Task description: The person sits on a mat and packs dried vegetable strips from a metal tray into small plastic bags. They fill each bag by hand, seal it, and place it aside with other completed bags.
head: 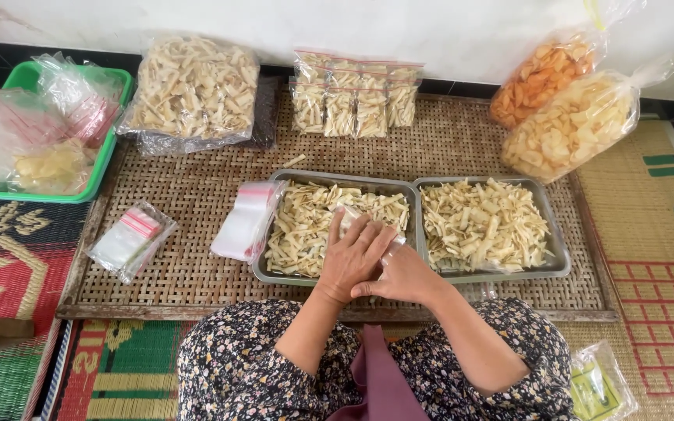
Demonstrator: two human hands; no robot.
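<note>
A small clear plastic bag (350, 221), partly hidden and holding pale snack sticks, is lying over the left metal tray (263, 265) of cream-coloured strips, pressed between the left hand (352, 257) and the right hand (403, 274).

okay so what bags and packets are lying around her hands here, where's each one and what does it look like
Small clear bag: under both hands, over the left tray.
Filled small packets: back row, clear, pale strips, red zip lines.
Large clear bag: back left, pale strips.
Two big bags: back right, orange and yellow chips.
Empty zip bags: beside the left tray.
Bundled empty bags: left on the mat.
</note>
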